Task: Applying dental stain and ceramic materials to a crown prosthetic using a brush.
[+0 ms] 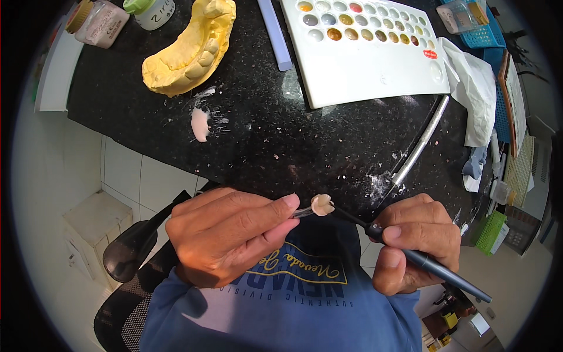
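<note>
Between the thumb and fingertips of my left hand [234, 232] is a slim metal holder [303, 212], mostly hidden by the fingers. At its tip sits a small cream-coloured dental crown [322, 205]. My right hand [415, 240] grips a slender brush [441, 269] with a dark blue-grey handle, pen-like, its thin end pointing left. That end reaches the crown's right side; whether it touches, I cannot tell. Both hands are near the front edge of the black speckled worktop [258, 144].
A yellow plaster dental model [186, 66] and a pink smear of paste [200, 125] lie at the left. Behind stand a white palette [375, 76] with coloured wells, a lilac bar [275, 35] and lidded jars [153, 13]. A metal tube [423, 141] and crumpled tissue [474, 88] lie right.
</note>
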Available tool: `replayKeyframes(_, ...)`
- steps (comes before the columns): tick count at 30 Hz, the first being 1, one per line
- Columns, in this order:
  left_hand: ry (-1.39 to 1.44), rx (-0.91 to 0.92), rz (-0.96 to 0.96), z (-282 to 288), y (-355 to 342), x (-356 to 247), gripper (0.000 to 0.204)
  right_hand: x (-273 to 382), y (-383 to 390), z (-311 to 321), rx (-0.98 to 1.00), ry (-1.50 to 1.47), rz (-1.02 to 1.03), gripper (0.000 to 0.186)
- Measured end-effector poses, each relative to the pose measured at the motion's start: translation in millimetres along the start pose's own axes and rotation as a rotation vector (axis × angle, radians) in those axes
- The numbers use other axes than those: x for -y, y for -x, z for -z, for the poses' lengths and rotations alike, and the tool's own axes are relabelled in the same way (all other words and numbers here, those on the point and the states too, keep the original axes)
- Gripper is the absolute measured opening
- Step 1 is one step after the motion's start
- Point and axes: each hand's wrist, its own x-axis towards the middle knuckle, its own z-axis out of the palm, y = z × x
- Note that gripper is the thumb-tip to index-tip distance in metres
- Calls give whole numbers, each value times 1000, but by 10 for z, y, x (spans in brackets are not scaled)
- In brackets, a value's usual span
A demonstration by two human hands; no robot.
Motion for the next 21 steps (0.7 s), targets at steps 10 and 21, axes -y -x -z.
replayKeyframes(10,2,-21,-9,-18,-3,-9,28,15,-24,44,64,-30,0,12)
replayKeyframes(21,1,-70,-21,-60,11,23,28,11,-49,91,143,-66,-1,16)
